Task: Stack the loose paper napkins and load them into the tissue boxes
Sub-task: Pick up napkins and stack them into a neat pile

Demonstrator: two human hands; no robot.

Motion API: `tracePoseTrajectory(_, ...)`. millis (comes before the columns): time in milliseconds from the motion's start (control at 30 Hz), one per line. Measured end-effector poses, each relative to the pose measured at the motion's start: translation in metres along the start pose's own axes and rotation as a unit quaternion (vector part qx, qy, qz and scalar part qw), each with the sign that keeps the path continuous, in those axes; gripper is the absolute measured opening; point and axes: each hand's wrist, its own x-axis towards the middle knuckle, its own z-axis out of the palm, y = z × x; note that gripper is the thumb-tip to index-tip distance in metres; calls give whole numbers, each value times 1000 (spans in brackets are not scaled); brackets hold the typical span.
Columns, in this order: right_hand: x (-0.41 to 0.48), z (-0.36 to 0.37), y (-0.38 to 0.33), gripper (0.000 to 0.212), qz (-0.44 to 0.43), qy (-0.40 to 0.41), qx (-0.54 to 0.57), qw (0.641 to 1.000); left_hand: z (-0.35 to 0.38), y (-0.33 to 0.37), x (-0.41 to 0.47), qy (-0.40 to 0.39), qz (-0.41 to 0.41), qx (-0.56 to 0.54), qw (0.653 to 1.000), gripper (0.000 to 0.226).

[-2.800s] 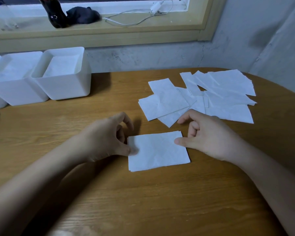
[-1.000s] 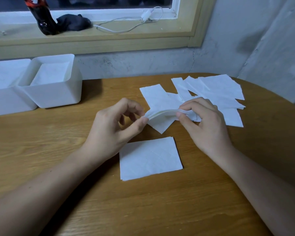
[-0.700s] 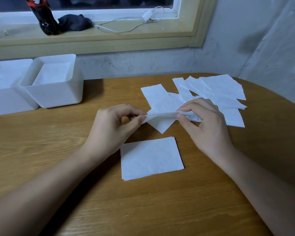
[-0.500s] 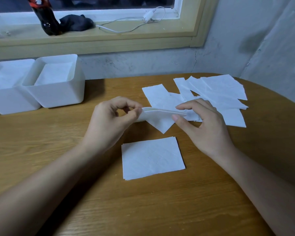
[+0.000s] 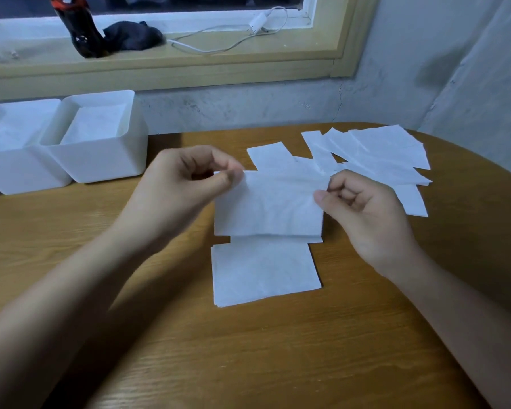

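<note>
Crinkled napkin [image 5: 269,208] now turned face-on; left hand [image 5: 177,196], right hand [image 5: 366,214] pinching corners.

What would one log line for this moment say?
left hand: pinches napkin | right hand: pinches napkin | napkin: held at stack's far edge, not yet laid | loose pile: far right

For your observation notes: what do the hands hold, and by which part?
A napkin, pinched by its upper corners: left hand on one, right hand on the other.

Both hands pinch one napkin [image 5: 267,208] by its upper corners: left hand [image 5: 177,190], right hand [image 5: 363,214]. It hangs over a small stack [image 5: 263,273] on the desk [image 5: 248,349]. Loose napkins [image 5: 378,154] lie beyond.
</note>
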Motion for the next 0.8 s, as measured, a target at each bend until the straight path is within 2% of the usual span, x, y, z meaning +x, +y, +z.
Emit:
tracePoseTrajectory(133, -1, -10, -13, 21, 75, -87, 30, 993, -16, 8, 1, -104, -99, 34, 989, 9)
tracePoseTrajectory(233, 1, -15, -14, 21, 144, -168, -4, 975, -20, 6, 0, -177, -154, 61, 970, 7)
tracePoseTrajectory(300, 0, -15, -13, 22, 179, -215, -41, 959, -19, 4, -1, -229, -174, 100, 952, 10)
tracePoseTrajectory(400, -2, -13, -15, 24, 205, -242, -69, 946, -18, 2, -3, -293, -184, 141, 928, 14)
tracePoseTrajectory(800, -7, -4, -19, 19, 205, -262, -127, 934, -14, -12, 2, -302, -194, 194, 913, 14)
